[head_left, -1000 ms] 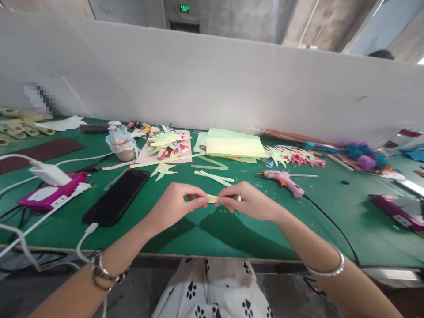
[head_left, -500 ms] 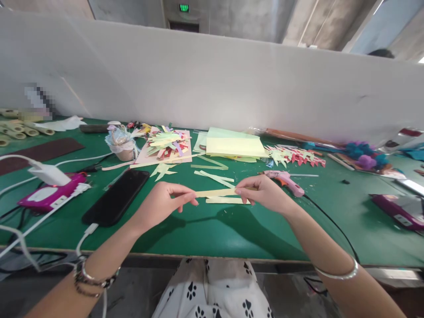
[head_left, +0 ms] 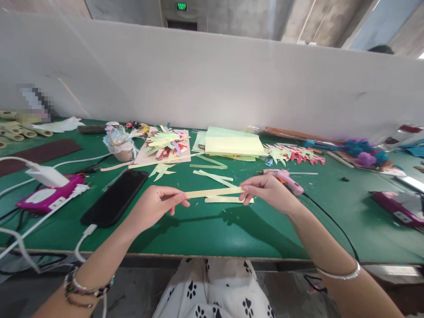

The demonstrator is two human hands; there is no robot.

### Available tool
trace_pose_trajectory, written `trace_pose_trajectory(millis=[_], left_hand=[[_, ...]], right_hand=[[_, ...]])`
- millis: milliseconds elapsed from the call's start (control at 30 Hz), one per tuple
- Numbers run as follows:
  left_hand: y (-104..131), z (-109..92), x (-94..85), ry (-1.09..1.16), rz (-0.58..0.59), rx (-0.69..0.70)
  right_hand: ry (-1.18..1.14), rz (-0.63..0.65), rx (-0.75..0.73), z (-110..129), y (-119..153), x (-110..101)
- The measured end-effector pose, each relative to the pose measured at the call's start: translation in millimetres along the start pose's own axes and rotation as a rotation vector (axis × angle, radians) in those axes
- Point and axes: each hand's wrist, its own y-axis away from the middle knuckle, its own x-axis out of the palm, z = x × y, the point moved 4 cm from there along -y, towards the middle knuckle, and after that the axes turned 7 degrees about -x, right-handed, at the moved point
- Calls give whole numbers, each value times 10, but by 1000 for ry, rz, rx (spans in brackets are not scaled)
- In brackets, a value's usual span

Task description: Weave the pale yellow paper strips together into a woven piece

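A pale yellow paper strip (head_left: 213,192) is stretched level between my two hands, above the green table. My left hand (head_left: 160,204) pinches its left end between thumb and fingers. At the other end my right hand (head_left: 265,191) is closed on the strip in a pinch. Just beneath and behind it, another yellow paper strip (head_left: 225,200) lies on the table, with crossed pale strips (head_left: 213,177) farther back. Behind my right hand rests a pink glue gun (head_left: 291,182), partly hidden by the hand.
A black phone (head_left: 114,198) on a cable and a purple power strip (head_left: 53,194) lie to the left. Farther back are a heap of cut paper (head_left: 168,143), stacked paper sheets (head_left: 233,143) and woven paper stars (head_left: 294,154). The glue gun's cord (head_left: 327,218) runs down the right side.
My hands have moved apart, the left one leftward and the right one slightly rightward. More of the strip between them now shows.
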Motion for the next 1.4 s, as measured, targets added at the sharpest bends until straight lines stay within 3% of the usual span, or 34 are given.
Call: trace_pose_trajectory(millis=[233,433,667,767,867,1033,1100,1200,1233,1400], left_hand=[[10,69,-18,16,-6,-26],[41,117,33,14,17,-39],[39,184,128,39,61,-25],[32,218,119,-23,128,-39],[21,226,97,-116,202,-16],[-19,-35,137,-183,73,132],[-39,-228,264,-204,119,232],[-134,-420,461,-142,272,230],[-184,-451,506,-86,326,208],[-535,-438,465,207,272,166]], right_hand=[[69,16,-21,2,40,-16],[258,-43,-110,51,52,13],[256,-117,-159,30,-46,9],[274,-118,-179,92,-96,30],[441,-48,-221,222,-120,83],[835,148,-236,468,-153,277],[891,216,-292,562,-176,363],[803,262,-395,652,-217,406],[759,246,-414,661,-236,382],[678,-11,-349,534,-443,89]])
